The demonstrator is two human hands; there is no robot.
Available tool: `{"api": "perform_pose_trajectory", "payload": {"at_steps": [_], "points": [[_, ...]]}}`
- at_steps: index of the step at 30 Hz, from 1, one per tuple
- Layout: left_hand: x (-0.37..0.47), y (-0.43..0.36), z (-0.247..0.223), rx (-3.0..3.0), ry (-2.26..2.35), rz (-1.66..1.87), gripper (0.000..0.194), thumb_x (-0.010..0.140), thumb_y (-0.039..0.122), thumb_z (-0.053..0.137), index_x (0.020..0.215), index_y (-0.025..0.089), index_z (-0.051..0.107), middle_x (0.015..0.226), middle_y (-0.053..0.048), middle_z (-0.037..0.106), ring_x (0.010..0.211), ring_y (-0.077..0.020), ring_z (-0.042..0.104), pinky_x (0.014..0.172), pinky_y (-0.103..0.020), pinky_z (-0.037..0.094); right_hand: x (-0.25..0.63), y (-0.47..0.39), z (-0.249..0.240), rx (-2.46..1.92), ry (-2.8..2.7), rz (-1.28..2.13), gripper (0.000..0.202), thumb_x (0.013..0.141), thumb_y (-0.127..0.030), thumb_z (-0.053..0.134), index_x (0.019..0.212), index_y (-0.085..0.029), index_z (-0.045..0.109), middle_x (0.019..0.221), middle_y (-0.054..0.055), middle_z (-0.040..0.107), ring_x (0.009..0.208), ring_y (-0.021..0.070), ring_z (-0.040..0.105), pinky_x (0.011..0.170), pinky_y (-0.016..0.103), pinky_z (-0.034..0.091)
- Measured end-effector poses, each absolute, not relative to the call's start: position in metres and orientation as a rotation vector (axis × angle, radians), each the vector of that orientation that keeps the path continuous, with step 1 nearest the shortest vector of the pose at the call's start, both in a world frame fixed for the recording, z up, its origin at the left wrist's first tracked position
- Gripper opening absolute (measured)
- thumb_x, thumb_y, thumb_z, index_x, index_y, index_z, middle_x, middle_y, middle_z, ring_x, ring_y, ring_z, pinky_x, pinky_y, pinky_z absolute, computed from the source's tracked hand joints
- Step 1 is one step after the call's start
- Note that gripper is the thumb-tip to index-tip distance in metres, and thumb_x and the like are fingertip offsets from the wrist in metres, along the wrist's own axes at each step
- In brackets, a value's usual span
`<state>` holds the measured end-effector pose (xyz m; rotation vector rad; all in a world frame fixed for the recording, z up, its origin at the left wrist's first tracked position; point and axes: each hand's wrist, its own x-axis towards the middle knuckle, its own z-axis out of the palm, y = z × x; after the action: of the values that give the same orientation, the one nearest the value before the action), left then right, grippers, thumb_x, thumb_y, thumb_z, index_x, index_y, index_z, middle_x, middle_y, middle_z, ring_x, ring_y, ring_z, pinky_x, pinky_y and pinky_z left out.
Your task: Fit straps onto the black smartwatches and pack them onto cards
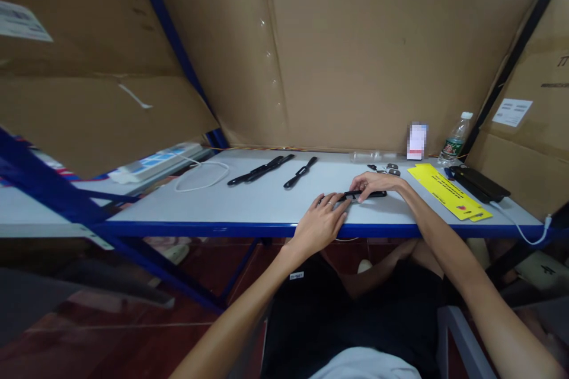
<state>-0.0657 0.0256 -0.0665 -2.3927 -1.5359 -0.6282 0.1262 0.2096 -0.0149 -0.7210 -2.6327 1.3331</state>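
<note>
A long, narrow black plastic piece [379,193] with a slot in its middle lies on the light grey tabletop [249,204] near the front edge. My left hand [322,220], with a ring on one finger, covers the left end of this piece, fingers curved over it and thumb at its near side. My right hand [372,183] reaches in from the right and pinches the piece around its middle. Just behind it lie small dark metal parts [391,169]. Farther left rest more black pieces of similar shape, a single one [301,172] and an overlapping group [260,170].
A yellow printed sheet [438,186] and a black device [478,183] with a white cable lie on the right. Behind them stand a plastic bottle [453,141] and a phone [416,141]. Cardboard [347,59] walls the back. A white cable [202,188] loops at left, near a power strip [155,161].
</note>
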Motion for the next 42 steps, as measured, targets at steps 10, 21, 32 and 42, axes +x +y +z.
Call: {"api": "perform_pose_trajectory", "payload": {"at_steps": [10, 21, 32, 42], "points": [[-0.0666, 0.0241, -0.0693, -2.361, -1.534, -0.617, 0.044, 0.106, 0.032, 0.035, 0.144, 0.024, 0.057, 0.146, -0.012, 0.059, 0.138, -0.0283, 0.050, 0.119, -0.049, 0.035, 0.1232, 0.2023, -0.0166, -0.691, -2.695, 1.193, 0.046, 0.058, -0.041, 0.093, 0.090, -0.018, 0.069, 0.077, -0.003, 0.064, 0.074, 0.0146, 0.055, 0.068, 0.027, 0.041], [-0.0676, 0.0253, -0.0727, -2.360, -1.551, -0.645, 0.046, 0.106, 0.033, 0.035, 0.147, 0.026, 0.054, 0.150, -0.010, 0.057, 0.142, -0.0267, 0.048, 0.123, -0.049, 0.032, 0.1251, 0.2057, -0.0171, -0.772, -2.690, 1.144, 0.043, 0.057, -0.038, 0.093, 0.089, -0.017, 0.073, 0.073, -0.003, 0.066, 0.070, 0.0142, 0.056, 0.064, 0.025, 0.041], [-0.0678, 0.0239, -0.0712, -2.341, -1.548, -0.611, 0.044, 0.106, 0.033, 0.036, 0.142, 0.027, 0.060, 0.151, -0.010, 0.055, 0.143, -0.0280, 0.046, 0.123, -0.051, 0.031, 0.1230, 0.2028, -0.0190, -0.817, -2.683, 1.188, 0.052, 0.051, -0.039, 0.095, 0.086, -0.018, 0.063, 0.072, -0.004, 0.062, 0.068, 0.0149, 0.055, 0.061, 0.026, 0.041], [-0.0671, 0.0233, -0.0735, -2.243, -1.503, -0.527, 0.045, 0.106, 0.033, 0.036, 0.144, 0.025, 0.059, 0.149, -0.013, 0.056, 0.141, -0.0288, 0.048, 0.120, -0.051, 0.035, 0.1212, 0.2013, -0.0228, -0.882, -2.691, 1.121, 0.050, 0.053, -0.035, 0.092, 0.085, -0.020, 0.055, 0.073, -0.006, 0.056, 0.068, 0.0140, 0.049, 0.058, 0.025, 0.036]]}}
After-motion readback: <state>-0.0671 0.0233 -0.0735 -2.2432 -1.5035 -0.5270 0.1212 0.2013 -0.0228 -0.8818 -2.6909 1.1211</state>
